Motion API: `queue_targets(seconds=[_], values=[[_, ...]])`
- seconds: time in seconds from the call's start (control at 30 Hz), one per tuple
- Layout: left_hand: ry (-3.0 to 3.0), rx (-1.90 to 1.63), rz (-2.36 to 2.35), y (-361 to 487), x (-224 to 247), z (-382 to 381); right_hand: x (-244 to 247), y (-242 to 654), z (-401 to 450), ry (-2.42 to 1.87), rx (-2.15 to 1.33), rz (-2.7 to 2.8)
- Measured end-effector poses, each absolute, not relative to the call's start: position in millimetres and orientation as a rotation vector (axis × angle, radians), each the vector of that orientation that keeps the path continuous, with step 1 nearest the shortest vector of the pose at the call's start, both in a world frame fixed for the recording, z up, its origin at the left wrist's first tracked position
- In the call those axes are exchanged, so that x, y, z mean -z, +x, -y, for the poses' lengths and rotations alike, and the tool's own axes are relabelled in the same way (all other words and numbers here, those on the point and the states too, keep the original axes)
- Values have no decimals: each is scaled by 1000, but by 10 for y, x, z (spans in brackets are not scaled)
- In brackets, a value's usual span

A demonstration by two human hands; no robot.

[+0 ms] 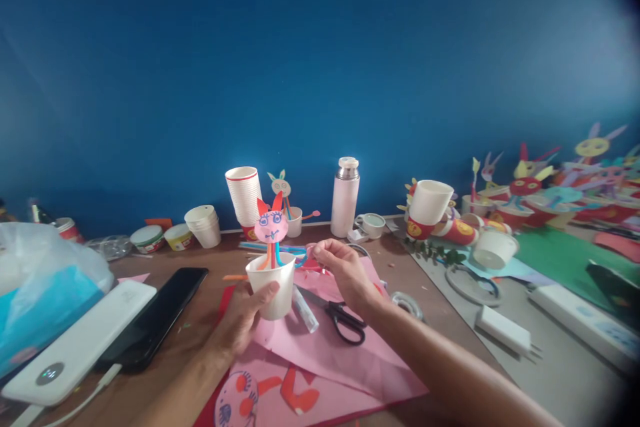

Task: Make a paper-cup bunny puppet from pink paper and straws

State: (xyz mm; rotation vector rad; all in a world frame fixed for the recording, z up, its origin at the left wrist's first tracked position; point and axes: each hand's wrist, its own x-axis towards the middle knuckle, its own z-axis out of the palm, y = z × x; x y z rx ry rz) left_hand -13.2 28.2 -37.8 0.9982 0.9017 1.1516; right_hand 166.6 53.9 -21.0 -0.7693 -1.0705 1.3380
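Left hand (245,320) has the paper cup (273,290) wrapped from the side, thumb across the front and the other fingers curled round the back, holding it upright just above the pink paper (330,347) on the desk. Right hand (345,273) is pinched shut on the end of a blue strip (295,253) that runs out sideways from the cup's rim, looks like an arm for the figure.

The cup's going to be super light and thin-walled, so I'd say it dents if you squeeze hard. Holding low on the wall like this seems the safest spot. The strips look like soft, bendy paper or straw, can't tell which; probably kink easily, so best pinched near the tip.

The face (271,225) on top is a flat pink paper oval with drawn-on eyes and two red pointy ears, sitting on orange and blue stalks poking out of the cup. Floppy, I'd guess.

Scissors (343,317) with black handles lie on the pink paper right under the right hand, next to a clear-ish glue stick (305,310). A smooth white flask (346,199) stands by the blue wall, with a ribbed cup stack (244,195) left of it.
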Motion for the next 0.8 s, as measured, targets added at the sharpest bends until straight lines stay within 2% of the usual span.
queue_targets(seconds=[0.8], values=[[1040,-1136,-886,-105,431,-278,282,1598,-516,-841,-1218,1053]])
